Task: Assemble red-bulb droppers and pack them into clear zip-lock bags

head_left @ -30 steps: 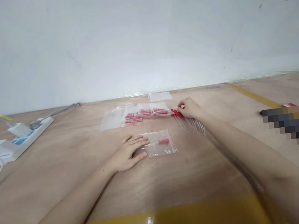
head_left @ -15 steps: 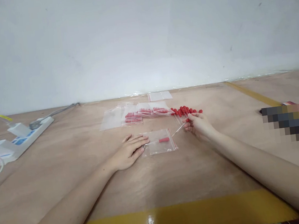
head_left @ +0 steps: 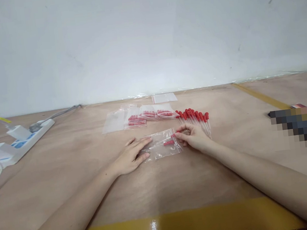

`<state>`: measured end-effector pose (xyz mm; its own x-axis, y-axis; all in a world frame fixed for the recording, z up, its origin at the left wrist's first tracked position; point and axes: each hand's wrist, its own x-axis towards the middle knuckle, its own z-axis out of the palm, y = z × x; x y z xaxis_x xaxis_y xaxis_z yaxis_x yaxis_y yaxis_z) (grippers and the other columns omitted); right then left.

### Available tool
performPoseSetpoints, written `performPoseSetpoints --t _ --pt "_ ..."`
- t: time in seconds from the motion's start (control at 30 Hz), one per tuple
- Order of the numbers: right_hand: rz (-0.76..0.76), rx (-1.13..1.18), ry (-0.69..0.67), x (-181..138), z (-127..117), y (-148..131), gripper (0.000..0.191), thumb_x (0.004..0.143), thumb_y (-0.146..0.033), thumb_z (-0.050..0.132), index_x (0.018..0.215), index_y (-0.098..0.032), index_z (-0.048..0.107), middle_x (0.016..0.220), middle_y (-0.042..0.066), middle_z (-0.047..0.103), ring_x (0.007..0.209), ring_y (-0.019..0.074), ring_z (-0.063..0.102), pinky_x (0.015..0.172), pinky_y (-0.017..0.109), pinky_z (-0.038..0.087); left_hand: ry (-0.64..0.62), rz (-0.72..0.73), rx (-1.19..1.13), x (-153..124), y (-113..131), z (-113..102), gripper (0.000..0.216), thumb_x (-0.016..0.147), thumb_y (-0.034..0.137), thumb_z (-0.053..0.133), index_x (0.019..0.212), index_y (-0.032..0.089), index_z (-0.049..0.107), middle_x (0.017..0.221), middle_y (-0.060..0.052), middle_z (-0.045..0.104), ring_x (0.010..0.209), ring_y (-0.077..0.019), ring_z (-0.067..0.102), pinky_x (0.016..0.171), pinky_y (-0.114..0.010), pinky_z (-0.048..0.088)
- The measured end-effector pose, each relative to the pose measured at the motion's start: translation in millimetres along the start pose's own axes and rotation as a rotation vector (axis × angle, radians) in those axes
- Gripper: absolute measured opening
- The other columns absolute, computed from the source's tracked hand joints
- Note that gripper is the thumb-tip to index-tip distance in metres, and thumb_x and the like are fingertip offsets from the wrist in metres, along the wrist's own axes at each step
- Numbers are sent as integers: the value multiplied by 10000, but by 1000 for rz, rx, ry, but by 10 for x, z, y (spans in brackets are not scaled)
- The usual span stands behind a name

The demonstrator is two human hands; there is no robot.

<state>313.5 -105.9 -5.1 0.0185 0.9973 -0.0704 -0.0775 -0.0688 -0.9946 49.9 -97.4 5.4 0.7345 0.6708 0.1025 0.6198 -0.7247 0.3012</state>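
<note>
A clear zip-lock bag [head_left: 160, 152] lies on the table between my hands, with one red-bulbed dropper [head_left: 169, 143] inside it. My left hand [head_left: 133, 156] rests flat on the bag's left end, fingers stretched out. At the bag's right, open-looking end, my right hand [head_left: 194, 137] pinches a second dropper [head_left: 173, 135] near its red bulb. That dropper's thin stem seems to be within the bag, though the clear film makes it hard to see. Just beyond my right hand, several loose droppers [head_left: 194, 113] lie side by side, bulbs pointing away from me.
Behind the bag lie stacked bags with red bulbs [head_left: 136, 121], flat bags [head_left: 113, 121] and another bag [head_left: 165, 98] near the wall. A white power strip [head_left: 33, 141] with plugs and cables is at left. A blurred dark object [head_left: 300, 126] is at right.
My right hand has moved left from the loose droppers to the bag's end, bringing a dropper whose stem now seems inside the bag. My left hand has stayed on the bag.
</note>
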Motion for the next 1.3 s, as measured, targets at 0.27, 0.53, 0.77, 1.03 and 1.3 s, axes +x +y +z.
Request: performPoseSetpoints --t 0.27,0.53,0.77,1.03,1.3 --pt "-218 -281 -123 26 76 92 115 621 -283 681 701 -202 660 650 0 656 586 146 586 503 240 454 -1 1 -6 9 -18 12 485 900 423 339 1360 315 228 1377 -9 378 1261 -185 342 1078 -450 127" --pt "-362 -860 148 299 -331 -219 162 737 -284 545 807 -194 660 749 37 644 660 152 570 598 254 436 -8 -5 12 9 7 -13 434 897 441 336 1309 306 354 1369 -17 391 1263 -182 345 1077 -447 140" --pt "-273 -1351 265 879 -677 -389 304 786 -353 485 930 -159 669 1057 155 562 893 249 570 766 353 423 -16 -15 19 9 16 -20 427 898 431 344 1307 307 356 1382 -9 370 1279 -169 319 1074 -452 149" --pt "-202 -1059 332 943 -706 -464 79 735 -213 531 717 -162 589 718 65 634 670 167 567 627 286 428 -12 -2 17 8 10 -18 427 895 435 347 1301 303 365 1382 -22 369 1272 -175 333 1072 -457 150" --pt "-225 -198 418 548 -593 -424 93 800 -253 477 738 -197 436 563 -40 536 410 66 447 397 177 355 -1 8 21 11 -19 3 435 894 448 344 1305 308 358 1381 -20 372 1270 -176 337 1072 -453 151"
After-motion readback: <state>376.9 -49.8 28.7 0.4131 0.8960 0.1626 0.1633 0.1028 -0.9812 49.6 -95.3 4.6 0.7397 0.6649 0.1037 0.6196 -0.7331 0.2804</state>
